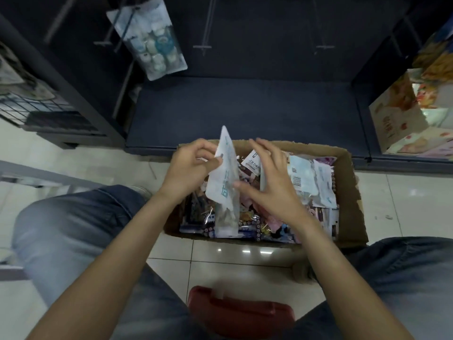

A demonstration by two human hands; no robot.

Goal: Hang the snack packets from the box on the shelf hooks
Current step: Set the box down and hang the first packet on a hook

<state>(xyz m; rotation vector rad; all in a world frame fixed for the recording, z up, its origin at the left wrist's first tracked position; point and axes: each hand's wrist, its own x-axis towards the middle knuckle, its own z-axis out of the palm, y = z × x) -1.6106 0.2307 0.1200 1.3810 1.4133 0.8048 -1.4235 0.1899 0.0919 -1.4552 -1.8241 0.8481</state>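
A cardboard box [348,192] is set on the tiled floor [220,251], just in front of the low edge of a dark shelf unit [245,111]. The box is filled with a loose heap of snack packets [308,182], mostly white and pale blue on the right side and darker, colourful ones along the near edge.

One white packet with teal print [226,173] is held upright above the left part of the box, its pointed upper corner raised over the far rim. It is pinched at its upper left edge by the left hand [191,168], whose fingers are curled round the edge. The right hand [272,182] is spread, fingers extended, with the thumb touching the packet's right edge and the fingertips reaching toward the far rim.

On the shelf unit's back panel several metal hooks [203,45] are seen; from one at the upper left a pale packet with blue-and-white contents [154,45] is hung. At the right edge, colourful cartons [404,114] are stacked on the shelf. Denim-clad knees are seen at either side of the box, and a red stool [235,312] lies between them at the near edge.
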